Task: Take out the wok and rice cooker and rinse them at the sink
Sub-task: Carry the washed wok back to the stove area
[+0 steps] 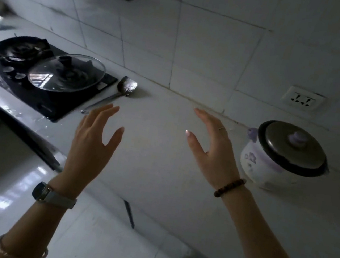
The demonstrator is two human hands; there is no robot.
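Countertop (157, 149) runs pale and bare through the middle, from the black hob (58, 103) on the left to the rice cooker (269, 165) on the right, and that open stretch is where both hands hover. The left hand (93, 139) hangs above the counter just right of the hob's corner, fingers straight and spread, grasping nothing. The right hand (212, 150) is held up opposite it, palm turned inward, fingers loose and released, near the cooker but apart from it. The counter's back edge meets the tiled wall (199, 45), where a wall socket (303, 100) sits above the cooker. Its front edge cuts diagonally under the forearms.

The rice cooker stands upright at the back right of the counter, close to the wall. Its body is white and rounded with a purple flower print, and a small lilac handle juts from its left side. A dark metal lid (284, 146) with a lilac knob (298, 137) sits closed on a black rim.

On the hob a glass lid (67, 73) lies tilted over the nearer burner. A metal spatula (124, 87) lies just beside the hob's right edge, its handle reaching toward the left hand. There is a watch (41, 191) on the left wrist and a bead bracelet (229, 187) on the right
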